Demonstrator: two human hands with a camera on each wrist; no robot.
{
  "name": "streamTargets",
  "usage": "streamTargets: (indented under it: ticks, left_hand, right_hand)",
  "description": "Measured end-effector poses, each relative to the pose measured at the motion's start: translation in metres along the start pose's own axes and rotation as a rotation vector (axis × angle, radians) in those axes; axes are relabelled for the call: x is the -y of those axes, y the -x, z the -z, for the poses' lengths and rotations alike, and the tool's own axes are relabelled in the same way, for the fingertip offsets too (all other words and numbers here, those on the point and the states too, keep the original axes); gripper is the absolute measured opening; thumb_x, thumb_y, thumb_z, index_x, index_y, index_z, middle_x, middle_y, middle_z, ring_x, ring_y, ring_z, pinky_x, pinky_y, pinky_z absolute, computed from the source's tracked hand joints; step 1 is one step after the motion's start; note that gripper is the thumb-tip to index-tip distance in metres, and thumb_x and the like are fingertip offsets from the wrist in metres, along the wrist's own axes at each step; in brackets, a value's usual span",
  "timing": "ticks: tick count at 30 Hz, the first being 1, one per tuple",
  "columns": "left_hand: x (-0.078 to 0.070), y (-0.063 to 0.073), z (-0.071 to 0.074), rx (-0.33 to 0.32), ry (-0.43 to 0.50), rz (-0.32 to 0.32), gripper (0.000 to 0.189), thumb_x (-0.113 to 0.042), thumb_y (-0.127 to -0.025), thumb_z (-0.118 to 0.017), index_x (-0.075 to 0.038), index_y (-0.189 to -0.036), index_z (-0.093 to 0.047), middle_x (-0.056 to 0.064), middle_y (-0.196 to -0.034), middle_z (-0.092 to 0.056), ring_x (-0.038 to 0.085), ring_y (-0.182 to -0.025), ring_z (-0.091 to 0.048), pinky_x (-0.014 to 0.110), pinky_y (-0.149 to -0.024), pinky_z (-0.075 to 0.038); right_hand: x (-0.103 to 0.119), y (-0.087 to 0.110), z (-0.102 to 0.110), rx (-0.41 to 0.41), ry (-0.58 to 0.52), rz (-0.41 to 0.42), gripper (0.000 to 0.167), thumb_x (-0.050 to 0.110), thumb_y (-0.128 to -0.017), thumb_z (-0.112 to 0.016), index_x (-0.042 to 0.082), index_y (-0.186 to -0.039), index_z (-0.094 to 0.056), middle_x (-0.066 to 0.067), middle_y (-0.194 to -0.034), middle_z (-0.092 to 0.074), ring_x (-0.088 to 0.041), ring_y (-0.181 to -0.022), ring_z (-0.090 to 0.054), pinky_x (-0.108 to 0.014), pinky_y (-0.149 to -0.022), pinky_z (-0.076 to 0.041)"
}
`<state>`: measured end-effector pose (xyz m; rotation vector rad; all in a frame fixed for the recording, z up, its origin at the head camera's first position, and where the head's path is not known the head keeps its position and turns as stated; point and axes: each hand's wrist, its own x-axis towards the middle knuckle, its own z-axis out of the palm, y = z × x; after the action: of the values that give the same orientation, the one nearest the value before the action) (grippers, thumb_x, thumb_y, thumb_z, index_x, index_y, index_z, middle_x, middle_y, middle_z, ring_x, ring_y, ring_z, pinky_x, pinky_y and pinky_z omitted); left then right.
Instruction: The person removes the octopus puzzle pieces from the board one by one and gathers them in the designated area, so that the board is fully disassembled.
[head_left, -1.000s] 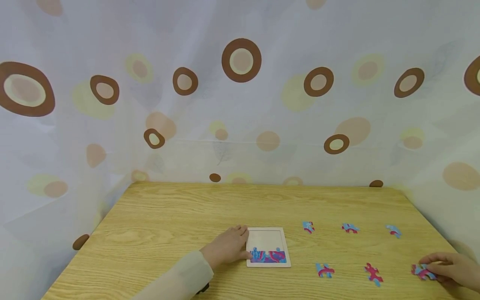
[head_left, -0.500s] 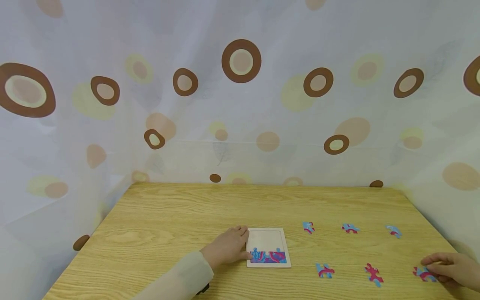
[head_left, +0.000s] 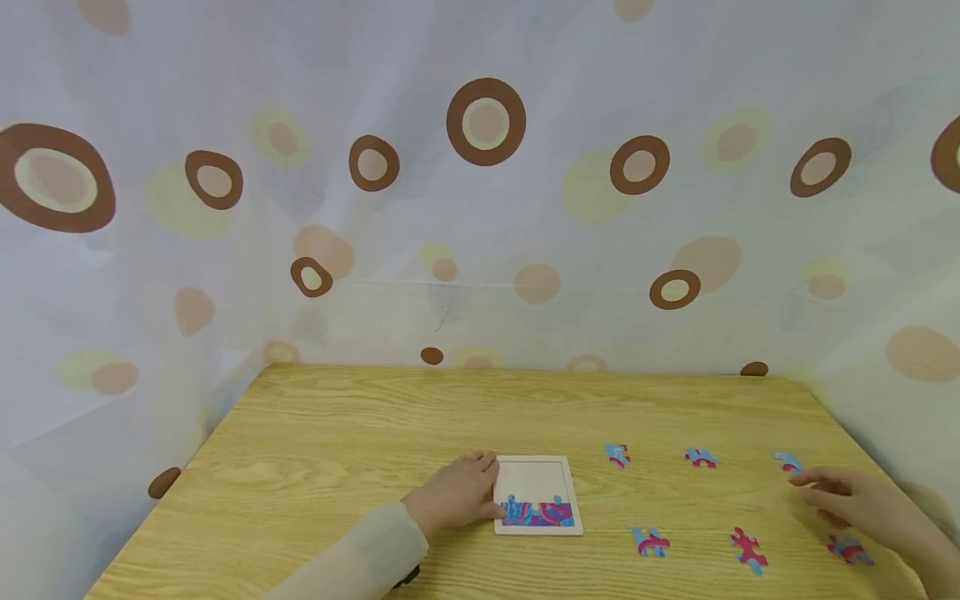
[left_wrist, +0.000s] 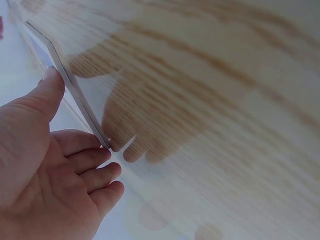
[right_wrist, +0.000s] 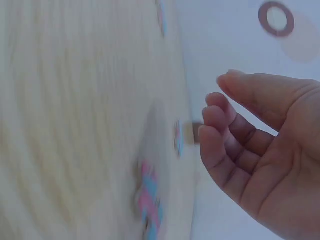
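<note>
In the head view, my left hand [head_left: 454, 500] rests against the left side of a square puzzle tray [head_left: 576, 492]. Its thumb touches the tray's lower left corner, and the fingertips lie by the upper left corner; the left wrist view shows the tray's edge [left_wrist: 82, 102] beside the fingers. Blue, pink and purple pieces [head_left: 536, 513] fill the tray's bottom strip. My right hand [head_left: 862, 504] hovers over the table with loosely bent fingers, holding nothing. Its fingertips are close to a light-blue puzzle piece [head_left: 787, 461]. Below the hand lies a pink-and-blue puzzle piece [head_left: 849, 549].
More loose pieces lie right of the tray: a blue-and-red one [head_left: 618, 455], another blue-and-red one [head_left: 702, 457], a pink-and-blue one [head_left: 650, 542] and a mostly red one [head_left: 748, 548]. A patterned curtain [head_left: 480, 250] encloses the wooden table [head_left: 360, 417] at the back and sides.
My right hand has let go of the piece at the lower right and moved up and left, towards the light-blue piece. The left hand and the tray look unmoved.
</note>
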<state>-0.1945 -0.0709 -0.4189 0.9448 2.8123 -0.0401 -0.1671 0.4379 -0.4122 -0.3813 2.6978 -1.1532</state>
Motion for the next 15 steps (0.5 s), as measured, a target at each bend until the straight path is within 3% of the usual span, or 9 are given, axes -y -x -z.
streamTargets:
  ticks: [2, 5, 9, 15]
  left_hand:
    - [0.0, 0.0, 0.0, 0.0, 0.003, -0.001, 0.071, -0.051, -0.09, -0.049, -0.002, -0.14, -0.038, 0.01, -0.143, -0.035, 0.023, -0.132, -0.031, 0.032, -0.106, -0.026]
    - [0.0, 0.0, 0.0, 0.002, 0.012, -0.001, 0.071, -0.051, -0.089, -0.049, -0.003, -0.14, -0.038, 0.009, -0.144, -0.034, 0.022, -0.132, -0.03, 0.032, -0.107, -0.026]
    - [0.001, 0.0, 0.001, 0.005, 0.03, -0.004, 0.071, -0.051, -0.089, -0.05, -0.003, -0.14, -0.037, 0.01, -0.144, -0.034, 0.023, -0.132, -0.029, 0.033, -0.107, -0.026]
    - [0.002, -0.001, 0.001, 0.004, 0.035, -0.007, 0.07, -0.049, -0.09, -0.05, -0.002, -0.14, -0.038, 0.01, -0.144, -0.034, 0.023, -0.132, -0.03, 0.033, -0.106, -0.026]
  right_hand:
    - [0.017, -0.008, -0.006, -0.012, 0.028, -0.03, 0.037, 0.017, -0.097, -0.047, -0.016, -0.114, -0.05, -0.006, -0.09, -0.059, -0.011, -0.069, -0.055, -0.028, -0.059, -0.052]
    - [0.039, -0.022, -0.016, 0.004, 0.001, -0.026, 0.041, 0.02, -0.097, -0.048, -0.016, -0.117, -0.049, -0.014, -0.1, -0.06, -0.015, -0.076, -0.059, -0.031, -0.063, -0.053]
    - [0.067, -0.04, -0.033, 0.012, -0.038, 0.004, 0.038, 0.021, -0.096, -0.052, -0.011, -0.116, -0.053, -0.014, -0.094, -0.061, -0.019, -0.072, -0.057, -0.032, -0.062, -0.053]
    - [0.103, -0.064, -0.059, 0.048, -0.064, 0.117, 0.032, 0.018, -0.095, -0.053, -0.009, -0.113, -0.055, -0.011, -0.085, -0.058, -0.019, -0.065, -0.053, -0.032, -0.058, -0.051]
